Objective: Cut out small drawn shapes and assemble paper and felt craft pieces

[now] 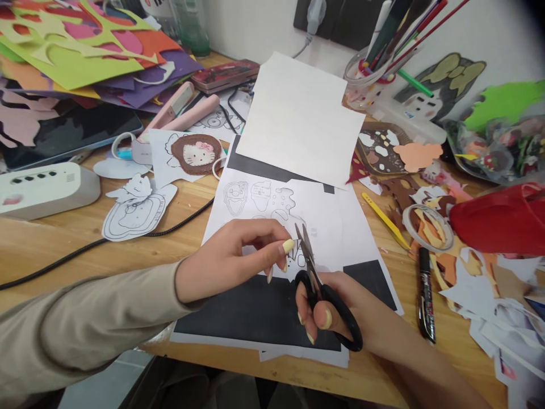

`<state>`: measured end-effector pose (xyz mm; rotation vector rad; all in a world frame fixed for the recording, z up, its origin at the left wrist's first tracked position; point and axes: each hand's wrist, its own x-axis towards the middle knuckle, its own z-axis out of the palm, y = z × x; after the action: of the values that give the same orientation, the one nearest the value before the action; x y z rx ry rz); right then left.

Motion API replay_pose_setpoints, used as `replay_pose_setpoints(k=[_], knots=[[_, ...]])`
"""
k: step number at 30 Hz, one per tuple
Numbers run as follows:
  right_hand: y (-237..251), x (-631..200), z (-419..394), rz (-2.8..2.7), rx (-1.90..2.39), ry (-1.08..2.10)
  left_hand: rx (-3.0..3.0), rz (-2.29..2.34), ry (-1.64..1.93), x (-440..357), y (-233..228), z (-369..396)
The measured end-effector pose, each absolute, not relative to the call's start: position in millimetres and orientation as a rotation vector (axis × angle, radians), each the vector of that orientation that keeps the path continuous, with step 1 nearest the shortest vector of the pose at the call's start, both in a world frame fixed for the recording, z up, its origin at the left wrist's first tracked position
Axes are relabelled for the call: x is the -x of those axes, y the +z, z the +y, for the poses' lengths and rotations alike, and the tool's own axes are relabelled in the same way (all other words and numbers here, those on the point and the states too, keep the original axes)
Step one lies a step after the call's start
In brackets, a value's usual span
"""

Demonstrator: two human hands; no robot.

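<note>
Head view, looking down at a cluttered wooden desk [51,238]. The right hand [340,315] is closed around the black handles of a pair of scissors [317,284], thumb and fingers through the loops, blades pointing away from the person and slightly parted. The left hand [238,250] reaches in from the left in a beige sleeve [85,324], its thumb and fingers pinched on a small paper cut-out [298,255] right at the scissor blades; the piece is mostly hidden by the fingers and blades, so its drawing cannot be made out.

Under both hands lies a printed sheet [332,227] with outline cartoon drawings and black blocks. Just beyond the hands, a blank white sheet [298,119] lies tilted over it. To the right of the right hand lie a black marker [426,295], a roll of clear tape [428,227] and a yellow craft knife [385,220], among paper scraps. Further right sits a red container [498,218]. Beyond and left of the left hand are a cat-face cut-out on brown felt [196,153] and a line-drawing cut-out [136,210]. A black cable [85,250] runs across the desk to the left of that hand. Far back left, stacked coloured paper [85,51]; far back right, a cup of pens [374,68].
</note>
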<state>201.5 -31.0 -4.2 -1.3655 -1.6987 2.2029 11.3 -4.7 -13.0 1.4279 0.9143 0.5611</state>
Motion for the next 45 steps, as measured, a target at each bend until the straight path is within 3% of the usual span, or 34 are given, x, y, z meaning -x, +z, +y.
replay_pose_setpoints(k=[29,38,45], knots=[[-8.6,-204.1,-30.7,-1.498,1.452,2.255,-1.461,0.91,0.466,-12.8,-8.2,-3.0],[-8.7,-224.4,-18.2,-1.557,1.413,1.673,-1.985,1.322,0.474,3.8,-1.5,12.4],[-12.0,-230.4,-14.2,-1.329,1.344,1.567,-2.328,1.586,0.185,17.6,-14.5,27.1]])
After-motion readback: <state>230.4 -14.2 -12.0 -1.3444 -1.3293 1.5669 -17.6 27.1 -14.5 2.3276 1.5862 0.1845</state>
